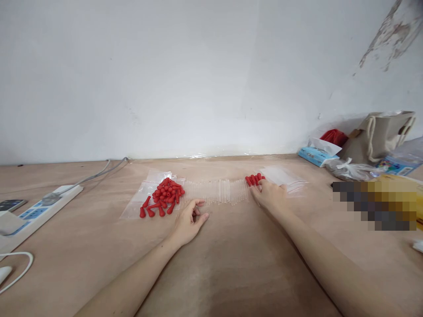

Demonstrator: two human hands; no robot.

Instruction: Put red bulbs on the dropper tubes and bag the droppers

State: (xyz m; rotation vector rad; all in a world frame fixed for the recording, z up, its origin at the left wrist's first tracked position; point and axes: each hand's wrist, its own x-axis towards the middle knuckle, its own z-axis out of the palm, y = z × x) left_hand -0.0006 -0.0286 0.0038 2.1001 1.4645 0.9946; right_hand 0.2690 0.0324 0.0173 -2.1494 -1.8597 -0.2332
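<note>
Red rubber dropper bulbs [167, 191] lie in a loose heap on clear plastic bags at the left. Thin clear glass droppers [214, 191] are laid side by side in a wide band across the middle. A short row of red bulbs [253, 179] sits by the band's right end. My right hand [272, 196] reaches into that row, its fingers closed on a red bulb that they partly hide. Just in front of the droppers, my left hand [190, 222] rests with loosely bent fingers, thumb apart, and nothing visible in it.
Flat clear zip bags [284, 176] lie behind my right hand. At the left stands a power strip [49, 209] with cables, beside a phone [12, 205]. A tissue box [317, 156], a canvas bag [366, 136] and a yellow bag [396, 182] crowd the right. A wall closes the back.
</note>
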